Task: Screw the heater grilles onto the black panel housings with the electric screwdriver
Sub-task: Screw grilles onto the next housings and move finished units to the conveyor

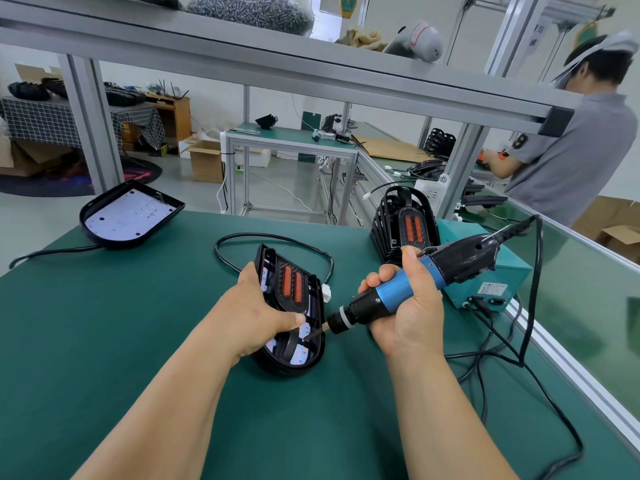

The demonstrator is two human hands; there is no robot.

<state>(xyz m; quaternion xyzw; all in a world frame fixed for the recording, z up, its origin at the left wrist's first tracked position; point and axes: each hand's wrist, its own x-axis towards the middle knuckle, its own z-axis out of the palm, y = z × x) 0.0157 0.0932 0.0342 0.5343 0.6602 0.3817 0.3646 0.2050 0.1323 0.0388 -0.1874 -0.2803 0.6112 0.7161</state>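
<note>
While in left grip [256, 317], housing [277, 370] at screwdriver [394, 291] tip.

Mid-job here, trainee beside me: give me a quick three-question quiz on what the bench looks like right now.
1. True or false: the left hand holds the black panel housing with orange-slotted grille tilted on the green bench mat.
2. The right hand grips: A a hammer; B the blue-and-black electric screwdriver; C a glue gun.
3. Fill in: the second black housing, white board up, lies at the mat's far ____ corner.
Key: 1 true; 2 B; 3 left.
</note>
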